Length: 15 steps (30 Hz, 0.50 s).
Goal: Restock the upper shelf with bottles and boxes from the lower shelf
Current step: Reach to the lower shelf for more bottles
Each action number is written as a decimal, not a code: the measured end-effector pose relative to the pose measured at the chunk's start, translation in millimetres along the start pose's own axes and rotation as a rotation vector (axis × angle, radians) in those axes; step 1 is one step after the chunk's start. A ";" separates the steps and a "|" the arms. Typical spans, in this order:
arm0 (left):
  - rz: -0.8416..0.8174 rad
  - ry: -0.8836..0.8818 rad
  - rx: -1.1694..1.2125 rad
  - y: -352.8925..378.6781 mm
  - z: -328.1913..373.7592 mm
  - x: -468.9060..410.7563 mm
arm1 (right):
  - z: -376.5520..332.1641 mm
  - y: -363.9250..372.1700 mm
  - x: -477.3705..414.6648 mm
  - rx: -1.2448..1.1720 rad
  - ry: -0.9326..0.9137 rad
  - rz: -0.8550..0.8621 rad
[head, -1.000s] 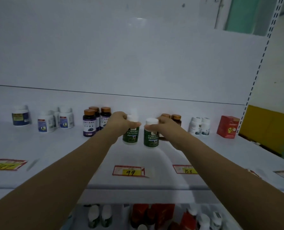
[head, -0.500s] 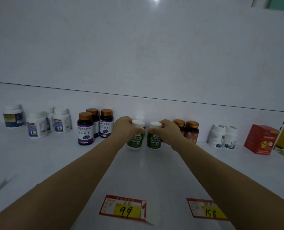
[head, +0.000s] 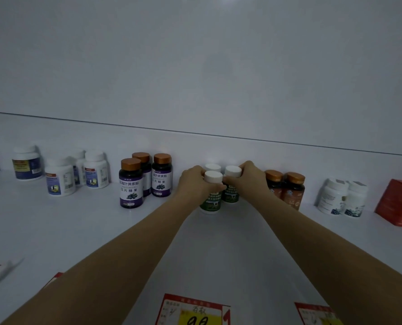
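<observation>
Two green bottles with white caps stand on the white upper shelf (head: 218,249) near its back wall. My left hand (head: 193,184) grips the nearer green bottle (head: 211,202) around its upper body. My right hand (head: 249,179) grips the farther green bottle (head: 231,194) just to its right. Behind them the white cap of a third bottle (head: 212,167) shows; its body is hidden. Both forearms reach in from the bottom of the head view.
Left of my hands stand three purple-labelled bottles (head: 130,184) with copper caps, and further left several white bottles (head: 60,179). To the right are two brown bottles (head: 291,191), two white bottles (head: 343,198) and a red box (head: 399,202). Price tags (head: 193,310) lie along the front edge.
Both hands have pushed the two green bottles further back toward the wall, the right one deeper than the left. The view has moved closer, so the lower shelf has dropped out of sight.
</observation>
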<state>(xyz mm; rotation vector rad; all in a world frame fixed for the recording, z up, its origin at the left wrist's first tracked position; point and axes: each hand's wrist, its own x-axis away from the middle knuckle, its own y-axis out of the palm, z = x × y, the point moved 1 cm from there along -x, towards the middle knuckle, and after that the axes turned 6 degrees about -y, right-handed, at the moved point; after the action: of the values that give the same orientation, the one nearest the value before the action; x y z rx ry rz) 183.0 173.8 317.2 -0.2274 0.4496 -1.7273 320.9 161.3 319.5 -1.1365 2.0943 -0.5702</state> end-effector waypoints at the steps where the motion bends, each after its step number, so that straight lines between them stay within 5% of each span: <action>1: -0.001 0.000 0.000 -0.1 -0.1 0.0 | 0.3 0.4 -0.4 0.003 0.000 0.010; 15: -0.109 -0.026 -0.279 -2.8 0.8 7.7 | 0.2 -3.8 3.6 0.086 0.038 -0.079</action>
<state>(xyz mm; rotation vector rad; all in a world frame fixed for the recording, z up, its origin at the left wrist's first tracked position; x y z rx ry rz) 179.2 166.5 318.4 -0.4818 0.6704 -1.7624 321.7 156.2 320.5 -1.1719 2.0435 -0.7184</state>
